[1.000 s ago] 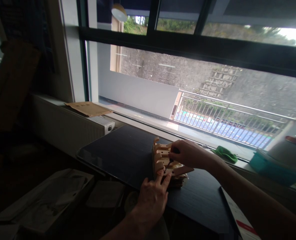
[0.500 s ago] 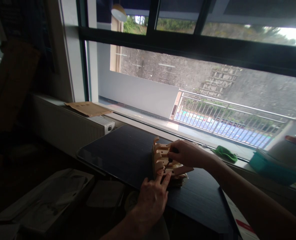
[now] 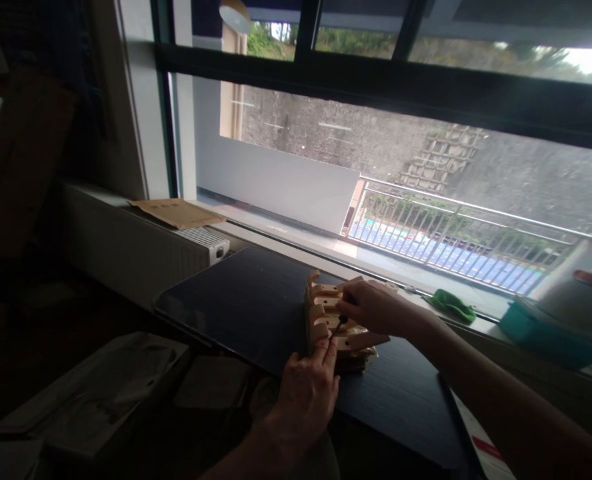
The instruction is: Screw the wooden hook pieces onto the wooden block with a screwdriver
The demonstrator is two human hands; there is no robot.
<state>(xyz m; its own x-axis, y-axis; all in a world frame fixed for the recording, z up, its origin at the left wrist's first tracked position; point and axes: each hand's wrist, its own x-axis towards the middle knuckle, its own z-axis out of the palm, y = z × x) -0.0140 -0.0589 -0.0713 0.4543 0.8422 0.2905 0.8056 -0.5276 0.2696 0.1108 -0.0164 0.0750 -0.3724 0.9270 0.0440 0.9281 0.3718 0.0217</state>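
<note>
Open white box (image 3: 176, 357): lower left of the frame, below the table edge; pale sheets or wrapping lie inside, too dim to tell apart.
Cardboard envelope (image 3: 176, 212): flat on the sill, left of centre, just beside a white unit (image 3: 206, 241).
Dark table (image 3: 246, 300): middle of the frame, under the window.
Wooden model (image 3: 321, 313): on the table, just right of centre, between both hands.
Left hand (image 3: 306, 393): bottom centre, fingers stretched out, tips pressed on the model's near edge, gripping nothing.
Screwdriver (image 3: 339, 325): small and dark, tip on the model.
Right hand (image 3: 376, 310): curled closed around the screwdriver handle, over the model.
Green cloth (image 3: 449, 305): on the sill, right of centre.
Teal tub (image 3: 531, 333): right edge; a pale round thing (image 3: 571, 293) stands in it, blurred.
</note>
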